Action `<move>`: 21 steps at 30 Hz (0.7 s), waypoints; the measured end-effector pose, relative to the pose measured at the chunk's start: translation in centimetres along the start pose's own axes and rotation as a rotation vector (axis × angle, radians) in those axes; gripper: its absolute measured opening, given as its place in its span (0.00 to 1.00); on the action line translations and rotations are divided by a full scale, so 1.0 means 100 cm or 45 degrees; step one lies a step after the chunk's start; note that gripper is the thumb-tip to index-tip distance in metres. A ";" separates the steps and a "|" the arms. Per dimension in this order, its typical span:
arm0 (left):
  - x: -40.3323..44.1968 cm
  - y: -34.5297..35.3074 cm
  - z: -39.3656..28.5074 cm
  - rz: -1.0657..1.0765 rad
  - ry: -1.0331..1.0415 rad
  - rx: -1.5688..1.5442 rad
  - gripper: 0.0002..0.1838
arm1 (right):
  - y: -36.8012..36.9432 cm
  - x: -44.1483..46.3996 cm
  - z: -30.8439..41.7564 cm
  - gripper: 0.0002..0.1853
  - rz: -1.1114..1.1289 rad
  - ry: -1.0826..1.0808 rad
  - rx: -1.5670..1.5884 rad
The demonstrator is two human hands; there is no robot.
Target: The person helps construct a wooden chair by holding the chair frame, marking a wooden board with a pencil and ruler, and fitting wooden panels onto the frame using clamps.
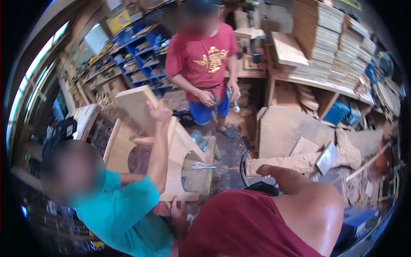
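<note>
My left hand (177, 210) is at the lower edge of a pale wooden panel with rounded cutouts (176, 188), its thumb against the edge and its fingers curled. The panel belongs to a larger wooden piece with a curved side (112, 143). My right arm reaches forward on the right, and my right hand (264, 172) shows only as a small part, its fingers hidden. A person in a teal shirt (124, 210) grips a thick board (136, 103) at the top of the piece with a raised hand (159, 113).
A person in a red shirt (205, 60) stands opposite, holding a small white-ended item. Stacked boards (329, 43) fill a shelf (329, 88) at the right. Wood sheets (291, 130), a dusty plank (282, 163) and a dark hose (243, 165) lie nearby. Blue shelving (139, 53) stands behind.
</note>
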State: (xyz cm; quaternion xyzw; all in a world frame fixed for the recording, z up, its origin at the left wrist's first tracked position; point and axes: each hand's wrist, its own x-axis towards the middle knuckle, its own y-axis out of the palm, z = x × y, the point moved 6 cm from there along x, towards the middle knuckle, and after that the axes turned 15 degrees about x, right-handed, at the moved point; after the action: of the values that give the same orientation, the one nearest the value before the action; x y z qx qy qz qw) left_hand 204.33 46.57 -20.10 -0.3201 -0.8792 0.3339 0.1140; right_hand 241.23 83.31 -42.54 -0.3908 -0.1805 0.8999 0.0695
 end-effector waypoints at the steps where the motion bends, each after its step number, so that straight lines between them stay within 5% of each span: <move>1: 0.003 0.004 0.010 -0.056 0.053 0.054 0.25 | -0.002 0.002 -0.002 0.23 -0.016 -0.030 0.076; 3: -0.006 -0.010 -0.008 -0.139 0.141 0.172 0.25 | -0.018 -0.024 0.015 0.26 -0.120 0.221 0.126; 5: -0.006 -0.018 -0.032 -0.172 0.189 0.301 0.25 | -0.023 -0.022 0.009 0.29 -0.338 -0.054 0.210; 7: -0.008 -0.024 -0.033 -0.179 0.190 0.316 0.24 | -0.030 -0.041 0.044 0.31 -0.227 -0.054 -0.102; 8: -0.008 -0.028 -0.045 -0.175 0.195 0.264 0.23 | -0.015 0.050 -0.063 0.30 -0.226 -0.251 -0.330; 9: -0.010 -0.031 -0.050 -0.188 0.172 0.283 0.22 | -0.028 0.004 -0.017 0.29 -0.301 0.103 0.148; 11: -0.014 -0.038 -0.052 -0.215 0.118 0.317 0.22 | -0.030 -0.004 0.007 0.28 -0.282 0.111 0.213; 17: -0.026 -0.023 -0.037 0.049 0.141 0.378 0.25 | -0.019 0.034 -0.006 0.29 -0.389 -0.145 0.093; 21: -0.054 0.014 -0.039 0.497 0.068 0.165 0.27 | -0.018 0.017 0.023 0.31 -0.370 -0.190 -0.074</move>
State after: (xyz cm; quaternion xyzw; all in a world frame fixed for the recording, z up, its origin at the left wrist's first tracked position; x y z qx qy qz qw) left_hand 210.83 45.93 -18.02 -0.4851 -0.7738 0.3971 0.0909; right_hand 238.32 84.82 -41.54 -0.2944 -0.2657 0.9014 0.1740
